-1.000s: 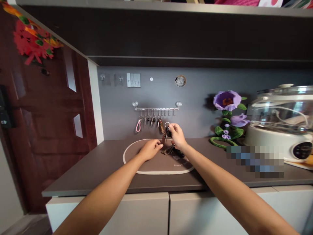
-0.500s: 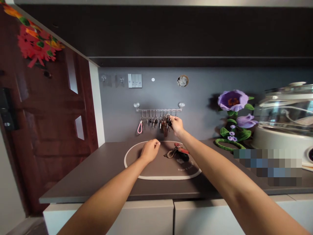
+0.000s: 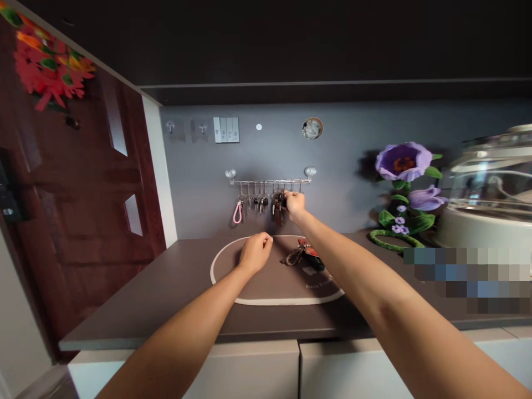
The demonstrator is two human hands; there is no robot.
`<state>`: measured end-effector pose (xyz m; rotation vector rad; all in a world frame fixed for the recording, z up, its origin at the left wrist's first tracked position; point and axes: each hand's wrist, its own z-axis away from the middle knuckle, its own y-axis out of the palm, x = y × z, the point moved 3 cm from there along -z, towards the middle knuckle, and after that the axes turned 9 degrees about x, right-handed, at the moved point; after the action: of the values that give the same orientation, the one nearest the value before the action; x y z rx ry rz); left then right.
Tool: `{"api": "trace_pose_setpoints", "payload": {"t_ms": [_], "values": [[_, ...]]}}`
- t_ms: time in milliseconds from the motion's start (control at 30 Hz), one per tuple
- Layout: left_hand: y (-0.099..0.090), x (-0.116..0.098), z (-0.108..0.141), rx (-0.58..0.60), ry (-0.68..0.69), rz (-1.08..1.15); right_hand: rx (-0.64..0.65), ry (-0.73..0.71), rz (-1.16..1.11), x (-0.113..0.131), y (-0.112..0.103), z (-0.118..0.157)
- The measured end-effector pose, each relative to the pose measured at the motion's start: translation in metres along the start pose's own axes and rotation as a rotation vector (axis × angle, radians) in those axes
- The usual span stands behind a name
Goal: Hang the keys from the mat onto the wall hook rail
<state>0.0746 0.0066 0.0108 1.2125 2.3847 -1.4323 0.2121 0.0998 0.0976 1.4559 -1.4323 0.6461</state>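
Observation:
My right hand (image 3: 295, 205) is raised at the clear hook rail (image 3: 270, 182) on the wall, its fingers pinched on a bunch of keys (image 3: 283, 199) at one of the right-hand hooks. Fingers partly hide these keys, so I cannot tell whether their ring is on the hook. Several other key bunches hang to the left, one with a pink loop strap (image 3: 237, 213). My left hand (image 3: 255, 253) is curled closed over the oval brown mat (image 3: 266, 288), with nothing visible in it. Right of it on the mat lies a key bunch (image 3: 305, 254) with a braided strap and a red piece.
A purple fabric flower (image 3: 404, 162) stands at the right, beside a white appliance with a clear top (image 3: 490, 221). Above hangs a dark cabinet (image 3: 266, 44). A brown door (image 3: 78, 233) is on the left. Small clear hooks (image 3: 203, 129) stick to the wall.
My right hand has moved slightly down and left against the rail with the keys, and the ring seen above its fingers is now hidden. My left hand stays put. The view has shifted a little.

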Motion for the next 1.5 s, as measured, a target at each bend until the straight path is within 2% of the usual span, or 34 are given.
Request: {"api": "trace_pose_setpoints", "payload": {"t_ms": [300,500,767,933,1133,1333,1500], "values": [[0.000,0.001,-0.001,-0.014,0.005,0.042,0.011,0.010,0.056,-0.010,-0.005,-0.001],[0.000,0.003,-0.001,-0.012,-0.007,0.072,0.104,0.028,0.042,-0.016,-0.008,-0.001],[0.001,0.005,-0.002,0.007,0.007,0.095,0.217,0.012,0.158,-0.010,-0.017,0.001],[0.004,0.001,0.000,0.092,0.012,0.174,0.290,0.018,0.203,-0.007,-0.020,0.001],[0.006,-0.005,0.003,0.174,0.053,0.178,0.273,0.009,0.284,-0.002,-0.027,0.007],[0.014,-0.003,0.004,0.302,0.095,0.108,0.232,0.001,0.354,0.008,-0.040,0.027],[0.019,-0.003,0.004,0.377,0.140,0.038,0.236,-0.003,0.306,0.007,-0.060,0.054]]}}
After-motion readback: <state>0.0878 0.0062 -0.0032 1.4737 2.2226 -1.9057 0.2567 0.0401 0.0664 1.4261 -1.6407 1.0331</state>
